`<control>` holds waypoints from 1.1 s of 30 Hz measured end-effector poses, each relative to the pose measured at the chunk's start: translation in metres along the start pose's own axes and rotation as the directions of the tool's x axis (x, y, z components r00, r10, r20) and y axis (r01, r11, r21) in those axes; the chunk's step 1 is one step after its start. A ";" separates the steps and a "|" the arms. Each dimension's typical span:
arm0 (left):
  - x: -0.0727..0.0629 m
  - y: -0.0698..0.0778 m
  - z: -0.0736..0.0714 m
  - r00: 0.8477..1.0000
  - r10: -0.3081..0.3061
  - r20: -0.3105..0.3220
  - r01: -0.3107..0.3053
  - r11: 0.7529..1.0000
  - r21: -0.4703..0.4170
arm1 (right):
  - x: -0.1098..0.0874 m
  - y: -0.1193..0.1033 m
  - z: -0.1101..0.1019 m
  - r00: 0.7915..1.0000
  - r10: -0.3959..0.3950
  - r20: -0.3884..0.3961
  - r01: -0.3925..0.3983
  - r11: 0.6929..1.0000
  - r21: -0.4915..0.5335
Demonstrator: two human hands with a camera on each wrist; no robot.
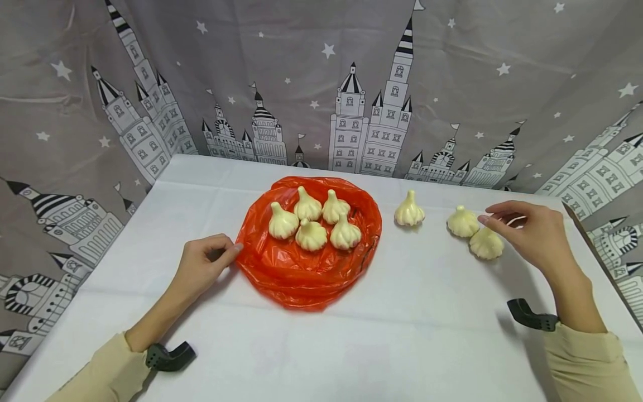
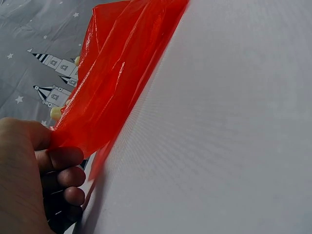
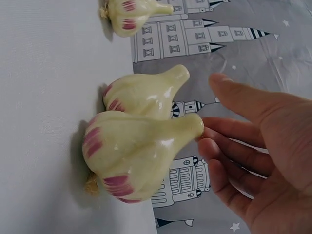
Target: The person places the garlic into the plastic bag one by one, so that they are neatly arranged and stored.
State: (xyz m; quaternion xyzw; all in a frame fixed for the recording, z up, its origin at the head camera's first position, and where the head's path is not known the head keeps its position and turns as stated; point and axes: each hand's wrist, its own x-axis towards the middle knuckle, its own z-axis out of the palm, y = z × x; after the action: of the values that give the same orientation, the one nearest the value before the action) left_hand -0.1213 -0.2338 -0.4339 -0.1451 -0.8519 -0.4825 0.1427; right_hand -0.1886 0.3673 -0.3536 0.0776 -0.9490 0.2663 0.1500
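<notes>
My left hand [image 1: 206,262] pinches the left rim of a red plastic bag [image 1: 286,279], thumb against forefinger, as the left wrist view also shows. Inside the rolled-down bag sit several garlic bulbs [image 1: 311,235], stems up. At the right my right hand [image 1: 534,229] hovers by a garlic bulb [image 1: 486,244], thumb apart from the fingers. In the right wrist view the fingertips are at the stem of the nearest garlic bulb [image 3: 136,151], with the thumb away from it. Another bulb [image 1: 462,221] leans close beside that one.
A single garlic bulb [image 1: 409,210] stands between the bag and the right-hand pair. The white tabletop [image 1: 361,346] ends at a grey castle-print curtain [image 1: 301,44] behind. Dark wrist-worn cameras [image 1: 171,356] stick out from both sleeves.
</notes>
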 end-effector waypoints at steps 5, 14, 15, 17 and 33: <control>0.000 0.000 0.000 1.000 0.003 -0.006 -0.003 1.000 -0.013 | -0.001 0.002 -0.001 0.999 -0.018 0.029 0.018 1.000 0.000; 0.000 -0.001 0.000 1.000 0.013 -0.011 -0.013 1.000 -0.012 | 0.000 0.005 -0.002 0.994 -0.009 0.111 0.013 0.999 -0.031; 0.000 -0.002 0.000 1.000 0.013 -0.011 -0.013 1.000 -0.012 | 0.000 0.006 -0.002 0.993 -0.004 0.118 0.008 0.999 -0.037; 0.000 -0.002 0.000 1.000 0.013 -0.011 -0.013 1.000 -0.011 | 0.000 0.006 -0.001 0.992 0.005 0.127 0.002 0.999 -0.048; 0.000 0.000 0.001 1.000 0.014 -0.013 -0.014 1.000 -0.005 | 0.000 0.004 0.005 0.992 0.032 0.125 -0.027 0.998 -0.048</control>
State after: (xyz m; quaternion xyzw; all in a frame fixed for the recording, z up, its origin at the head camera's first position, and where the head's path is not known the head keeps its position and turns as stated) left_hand -0.1219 -0.2327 -0.4345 -0.1483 -0.8487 -0.4845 0.1515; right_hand -0.1905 0.3681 -0.3602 0.0768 -0.9635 0.2410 0.0876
